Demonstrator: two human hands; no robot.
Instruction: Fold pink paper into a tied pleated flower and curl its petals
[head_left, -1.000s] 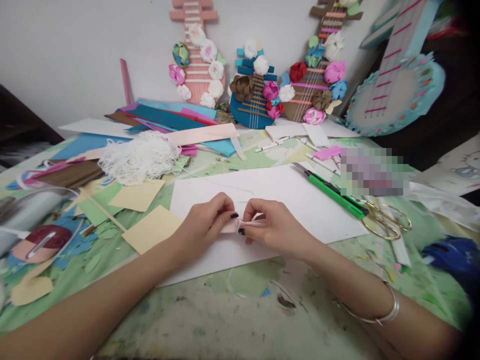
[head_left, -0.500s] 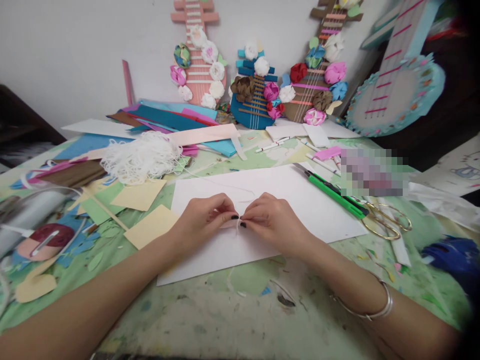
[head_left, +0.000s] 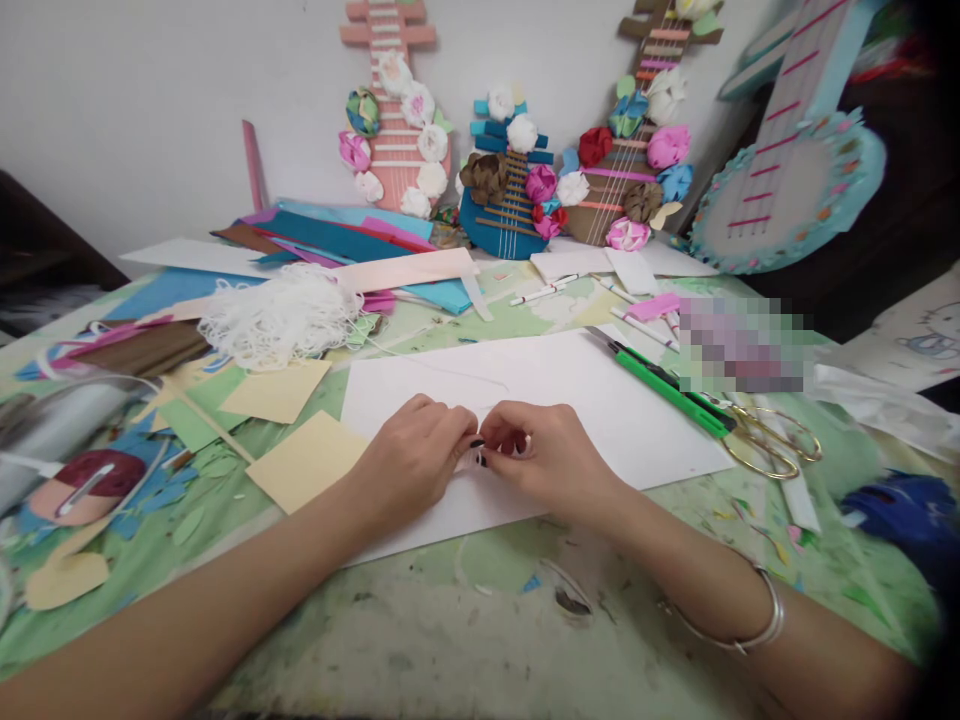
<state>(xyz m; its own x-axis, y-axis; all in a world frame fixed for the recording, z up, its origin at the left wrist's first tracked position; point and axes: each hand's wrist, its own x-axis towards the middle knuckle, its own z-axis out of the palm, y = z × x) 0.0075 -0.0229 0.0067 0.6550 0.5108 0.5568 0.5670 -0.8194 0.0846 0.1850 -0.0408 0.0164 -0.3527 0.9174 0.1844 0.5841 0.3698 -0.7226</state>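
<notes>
Pinched between my left hand [head_left: 420,450] and right hand [head_left: 551,450]: a pale scrap [head_left: 470,459].
I held it over white paper [head_left: 637,440].

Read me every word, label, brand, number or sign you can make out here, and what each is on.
No text can be read.
Green cutter: any marking is too small.
Drawing at the right edge: no legible lettering.
Pixelated patch: whatever lies there is hidden.
</notes>
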